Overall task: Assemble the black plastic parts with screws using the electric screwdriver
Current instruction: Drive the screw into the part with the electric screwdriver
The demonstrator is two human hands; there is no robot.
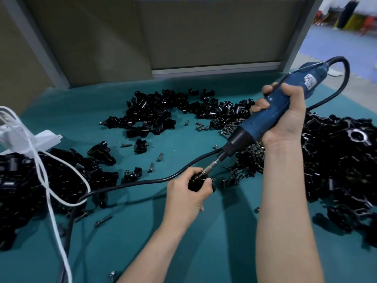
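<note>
Over the teal mat point(224, 242), near its middle, the left hand point(186, 196) pinches 1 black part point(197, 181). The right hand point(285, 119) wraps the blue screwdriver point(263, 123), whose bit point(212, 167) slants down into the part. That slant could probably let the bit slip off the screw head and jab a finger, or the torque could twist the small part loose. The black cord point(142, 182) beside the left hand could snag. Fingers hide the screw and the bit tip, so I cannot tell whether it is seated.
</note>
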